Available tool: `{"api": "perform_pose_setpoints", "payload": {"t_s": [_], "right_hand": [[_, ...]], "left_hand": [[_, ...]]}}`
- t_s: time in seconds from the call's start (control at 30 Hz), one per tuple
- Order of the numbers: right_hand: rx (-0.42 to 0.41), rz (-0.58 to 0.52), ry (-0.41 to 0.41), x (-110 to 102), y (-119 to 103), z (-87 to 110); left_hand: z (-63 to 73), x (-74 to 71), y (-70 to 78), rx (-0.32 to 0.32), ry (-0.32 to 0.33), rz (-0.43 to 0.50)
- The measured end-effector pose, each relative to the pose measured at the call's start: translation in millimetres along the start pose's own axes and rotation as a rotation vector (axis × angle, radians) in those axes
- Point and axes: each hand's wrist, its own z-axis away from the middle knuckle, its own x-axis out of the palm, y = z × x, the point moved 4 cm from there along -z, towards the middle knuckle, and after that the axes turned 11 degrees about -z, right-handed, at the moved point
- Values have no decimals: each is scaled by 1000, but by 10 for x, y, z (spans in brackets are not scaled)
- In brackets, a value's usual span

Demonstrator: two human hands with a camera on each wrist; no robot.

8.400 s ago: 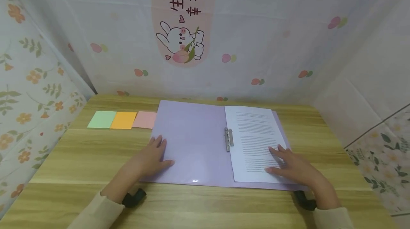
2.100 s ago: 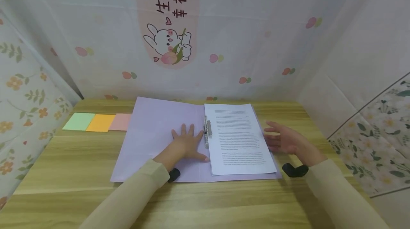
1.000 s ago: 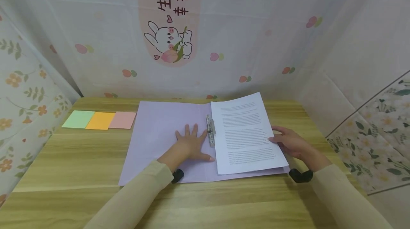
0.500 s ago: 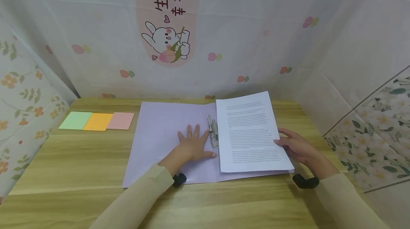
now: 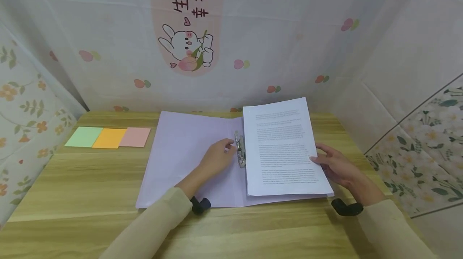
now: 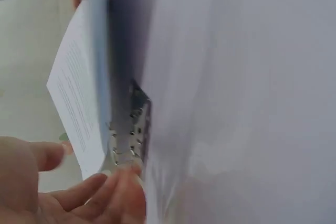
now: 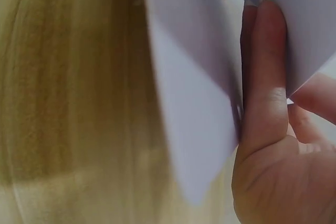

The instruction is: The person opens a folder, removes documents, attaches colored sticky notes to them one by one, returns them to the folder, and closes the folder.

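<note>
A purple folder (image 5: 188, 150) lies spread on the table, with a metal clip (image 5: 240, 150) along its fold. My right hand (image 5: 336, 168) pinches the right edge of a printed paper stack (image 5: 282, 150), thumb on top and fingers beneath. In the right wrist view, my fingers (image 7: 268, 72) lie against the sheets' underside, above the folder's cover (image 7: 194, 103). The stack is tilted up over the folder's right side. My left hand (image 5: 218, 156) is at the clip with bent fingers. In the left wrist view its fingertips (image 6: 126, 177) reach the clip's end, thumb apart.
Green (image 5: 84, 136), orange (image 5: 109, 138) and pink (image 5: 135, 136) sticky notes lie in a row left of the folder. A patterned curtain (image 5: 282, 42) stands behind the wooden table (image 5: 231, 235). Each wrist wears a black mount.
My right hand has taken hold of the paper stack's edge and lifted it, shifting it right from the clip. My left hand, earlier spread flat on the folder, has bent its fingers toward the clip.
</note>
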Motion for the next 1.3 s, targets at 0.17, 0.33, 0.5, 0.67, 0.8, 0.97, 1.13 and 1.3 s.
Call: {"api": "perform_pose_setpoints", "payload": {"t_s": [0.17, 0.33, 0.5, 0.67, 0.8, 0.97, 1.13, 1.3], "right_hand": [[-57, 26, 15, 30, -74, 23], [-86, 60, 36, 49, -142, 44], [-75, 59, 54, 31, -177, 69], [-75, -3, 34, 4, -190, 94], [-85, -52, -5, 46, -220, 100], [-85, -75, -27, 156, -238, 69], [-76, -106, -24, 251, -209, 31], [-75, -79, -23, 356, -163, 10]], "left_hand": [[-53, 45, -1, -55, -121, 246], [-73, 102, 22, -71, -201, 340], [-72, 133, 44, -75, -234, 353], [-56, 120, 78, -66, -209, 379], [-76, 120, 108, -64, -196, 463], [-97, 86, 95, -127, -181, 611], [-74, 29, 21, -206, -166, 688], [-29, 3, -32, -220, -216, 669]]}}
